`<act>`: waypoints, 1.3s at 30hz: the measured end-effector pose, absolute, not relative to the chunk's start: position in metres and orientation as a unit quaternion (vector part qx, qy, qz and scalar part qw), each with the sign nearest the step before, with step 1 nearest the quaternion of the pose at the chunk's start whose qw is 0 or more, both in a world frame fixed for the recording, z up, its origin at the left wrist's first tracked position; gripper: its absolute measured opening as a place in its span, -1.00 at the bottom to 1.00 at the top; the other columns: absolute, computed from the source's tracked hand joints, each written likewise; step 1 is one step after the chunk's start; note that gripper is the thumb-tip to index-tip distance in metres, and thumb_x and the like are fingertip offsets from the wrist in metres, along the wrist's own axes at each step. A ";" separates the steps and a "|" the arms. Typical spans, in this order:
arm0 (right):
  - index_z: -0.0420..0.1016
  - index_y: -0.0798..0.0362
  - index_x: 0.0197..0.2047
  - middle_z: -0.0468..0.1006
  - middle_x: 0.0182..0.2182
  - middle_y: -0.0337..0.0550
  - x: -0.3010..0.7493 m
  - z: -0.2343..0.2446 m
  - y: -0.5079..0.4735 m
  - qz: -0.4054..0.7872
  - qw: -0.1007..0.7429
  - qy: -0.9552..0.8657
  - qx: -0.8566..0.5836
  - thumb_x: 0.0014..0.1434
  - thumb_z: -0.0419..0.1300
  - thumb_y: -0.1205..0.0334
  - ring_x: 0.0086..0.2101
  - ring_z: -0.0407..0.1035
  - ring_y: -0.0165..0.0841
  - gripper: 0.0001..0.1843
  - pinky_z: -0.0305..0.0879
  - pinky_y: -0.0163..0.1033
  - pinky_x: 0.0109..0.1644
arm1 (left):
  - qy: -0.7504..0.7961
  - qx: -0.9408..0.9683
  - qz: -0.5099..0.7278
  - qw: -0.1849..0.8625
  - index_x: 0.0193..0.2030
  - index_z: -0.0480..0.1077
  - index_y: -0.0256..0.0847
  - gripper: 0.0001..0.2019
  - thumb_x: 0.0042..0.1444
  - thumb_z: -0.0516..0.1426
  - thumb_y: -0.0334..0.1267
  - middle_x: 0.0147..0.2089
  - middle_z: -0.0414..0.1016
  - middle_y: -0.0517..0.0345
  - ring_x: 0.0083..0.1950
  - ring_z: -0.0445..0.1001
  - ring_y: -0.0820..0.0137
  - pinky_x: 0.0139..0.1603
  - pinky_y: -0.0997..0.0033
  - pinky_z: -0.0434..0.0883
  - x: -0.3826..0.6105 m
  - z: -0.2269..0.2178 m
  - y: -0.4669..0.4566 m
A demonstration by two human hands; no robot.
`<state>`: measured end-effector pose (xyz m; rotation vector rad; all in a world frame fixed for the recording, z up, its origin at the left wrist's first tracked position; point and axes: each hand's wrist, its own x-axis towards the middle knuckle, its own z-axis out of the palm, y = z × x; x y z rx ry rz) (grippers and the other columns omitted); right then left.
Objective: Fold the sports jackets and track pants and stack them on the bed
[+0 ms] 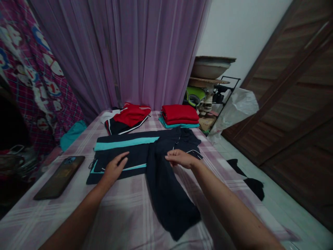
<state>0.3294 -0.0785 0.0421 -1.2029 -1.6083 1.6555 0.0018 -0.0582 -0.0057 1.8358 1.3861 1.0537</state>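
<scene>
A dark navy garment (137, 156) of soft fabric with teal stripes lies spread at the middle of a pink-and-white checked sheet (122, 211). One long dark part of it trails toward 5 o'clock.

The left hand (116, 169) rests palm down on the garment's 8 o'clock side, fingers straight and close together, pointing toward 1 o'clock. The right hand (182, 159) sits on the garment's 3 o'clock side. Its fingers are drawn together, and the tips meet on the cloth in what looks like a pinch of a fold.

A flat rectangular phone (60, 176) in a dark case lies on the sheet at 9 o'clock from the left hand, well apart from the garment. At 12 o'clock from the garment lies a loose red-and-black piece of clothing with white piping (128, 118). Just beside that, toward 1 o'clock, is a neat stack of folded red cloth on a teal layer (179, 114).

A purple curtain (125, 52) hangs behind the sheet. At 3 o'clock a brown wooden door (293, 114) stands, with a dark cloth (251, 182) on the pale floor near it.
</scene>
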 end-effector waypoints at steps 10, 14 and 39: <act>0.35 -0.03 0.27 0.39 0.24 -0.11 0.210 0.020 -0.004 0.414 0.324 -0.719 -0.454 0.20 0.20 0.05 0.23 0.23 -0.22 -0.42 0.09 -0.06 0.34 | 0.538 0.569 0.422 0.457 0.40 0.10 -0.12 -0.16 0.07 0.04 0.33 0.43 0.12 -0.25 0.34 0.28 -0.03 0.17 -0.09 0.40 -0.038 0.037 -0.077; 0.49 0.04 0.15 0.52 0.12 -0.06 0.237 0.014 0.002 0.373 0.286 -0.750 -0.465 0.28 0.07 0.05 0.14 0.36 -0.19 -0.55 0.19 -0.05 0.26 | 0.534 0.744 0.321 0.240 0.45 -0.01 -0.06 -0.11 0.03 0.21 0.11 0.50 -0.06 -0.17 0.44 0.08 -0.04 0.29 -0.09 0.28 -0.012 0.025 -0.100; 0.56 -0.06 0.00 0.56 0.05 -0.06 0.416 0.023 0.037 0.012 0.060 -0.776 -0.627 0.24 0.10 0.15 0.12 0.33 -0.16 -0.68 0.20 -0.05 0.16 | 0.505 0.763 0.397 0.073 0.26 0.29 -0.09 -0.47 0.11 0.13 -0.28 0.05 0.55 0.07 0.07 0.52 0.28 0.10 0.28 0.48 -0.037 0.045 -0.086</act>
